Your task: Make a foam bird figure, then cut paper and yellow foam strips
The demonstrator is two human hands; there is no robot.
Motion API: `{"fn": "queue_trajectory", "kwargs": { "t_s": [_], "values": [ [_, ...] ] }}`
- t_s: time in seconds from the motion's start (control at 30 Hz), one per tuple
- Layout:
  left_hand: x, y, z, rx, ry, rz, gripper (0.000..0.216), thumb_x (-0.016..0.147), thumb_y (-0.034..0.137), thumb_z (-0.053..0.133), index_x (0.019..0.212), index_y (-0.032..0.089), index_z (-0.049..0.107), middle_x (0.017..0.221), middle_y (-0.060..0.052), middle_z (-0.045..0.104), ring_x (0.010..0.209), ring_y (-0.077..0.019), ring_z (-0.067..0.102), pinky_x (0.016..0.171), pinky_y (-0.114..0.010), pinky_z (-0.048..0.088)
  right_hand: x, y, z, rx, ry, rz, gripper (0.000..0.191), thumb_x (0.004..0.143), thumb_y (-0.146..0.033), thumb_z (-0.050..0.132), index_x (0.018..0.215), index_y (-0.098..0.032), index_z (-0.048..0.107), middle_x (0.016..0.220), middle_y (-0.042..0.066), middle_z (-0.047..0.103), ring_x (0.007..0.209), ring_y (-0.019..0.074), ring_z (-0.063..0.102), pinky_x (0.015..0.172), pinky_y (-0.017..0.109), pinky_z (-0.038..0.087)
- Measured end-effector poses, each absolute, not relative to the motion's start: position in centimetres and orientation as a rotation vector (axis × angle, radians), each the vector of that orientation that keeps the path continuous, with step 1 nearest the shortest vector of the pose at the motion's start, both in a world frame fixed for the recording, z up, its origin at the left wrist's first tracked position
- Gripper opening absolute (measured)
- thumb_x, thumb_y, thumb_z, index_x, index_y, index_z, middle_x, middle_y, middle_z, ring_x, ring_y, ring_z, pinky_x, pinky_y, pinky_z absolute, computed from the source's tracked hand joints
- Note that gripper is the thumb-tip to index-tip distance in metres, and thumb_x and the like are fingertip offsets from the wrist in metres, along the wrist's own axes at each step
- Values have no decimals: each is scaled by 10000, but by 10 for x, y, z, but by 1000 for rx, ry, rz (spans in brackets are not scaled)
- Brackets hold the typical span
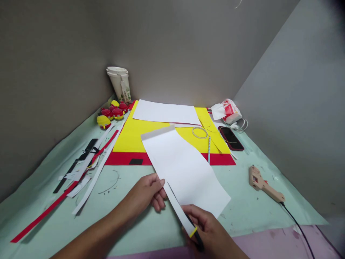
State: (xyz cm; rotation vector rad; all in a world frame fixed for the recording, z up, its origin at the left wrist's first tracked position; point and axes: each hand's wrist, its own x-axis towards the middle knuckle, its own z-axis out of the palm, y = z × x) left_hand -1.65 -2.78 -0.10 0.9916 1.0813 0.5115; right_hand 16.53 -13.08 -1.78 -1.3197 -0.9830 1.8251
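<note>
A large white sheet of paper (180, 162) is held up at a slant, its far end folded or curled over. My left hand (153, 190) pinches its left edge between thumb and fingers. Close to the near end, my right hand (205, 226) is closed around black scissors (198, 239) with a yellow part, mostly hidden by the fingers and paper. A slit runs along the paper's left side, and a narrow strip (179, 212) parts from the sheet there, still joined near my left hand.
Behind lie yellow board (126, 138) on red board (115, 159), another white sheet (167, 112), a tape ring (199, 137) and a pencil (209, 147). Paper scraps (83, 172), small red-yellow pieces (104, 121) and a cup (118, 82) stand left; phone (231, 138) and glue gun (265, 185) right.
</note>
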Motion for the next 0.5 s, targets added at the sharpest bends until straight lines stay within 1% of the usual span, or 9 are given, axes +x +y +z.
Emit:
{"fn": "queue_trajectory", "kwargs": {
  "t_s": [0.13, 0.27, 0.33, 0.5],
  "values": [
    [-16, -29, 1, 986, 1084, 529, 319, 788, 444, 640, 703, 159, 525, 601, 1, 626, 450, -118, 607, 429, -228, 464, 165, -131, -18, -1290, -973, 1832, 384, 794, -374, 691, 1115, -163, 674, 531, -68, 498, 417, 65, 381, 421, 193, 289],
    [-17, -28, 2, 952, 1086, 598, 342, 794, 479, 625, 712, 162, 528, 601, 1, 614, 481, -123, 606, 457, -241, 486, 166, -131, -13, -1303, -1001, 1848, 402, 788, -389, 686, 1120, -162, 675, 515, -69, 487, 460, 90, 426, 478, 214, 352],
    [-17, -28, 1, 944, 1085, 614, 349, 788, 487, 632, 711, 163, 525, 598, -1, 612, 482, -126, 604, 455, -244, 487, 167, -130, -12, -1331, -1005, 1851, 385, 779, -357, 677, 1113, -167, 679, 508, -69, 495, 465, 95, 440, 488, 215, 363],
    [-17, -28, 0, 979, 1081, 598, 320, 811, 455, 614, 713, 165, 525, 602, -6, 617, 482, -125, 604, 453, -240, 483, 168, -129, -11, -1329, -979, 1860, 383, 719, -216, 625, 1097, -182, 683, 527, -70, 530, 411, 70, 423, 422, 190, 299]
  ]
}}
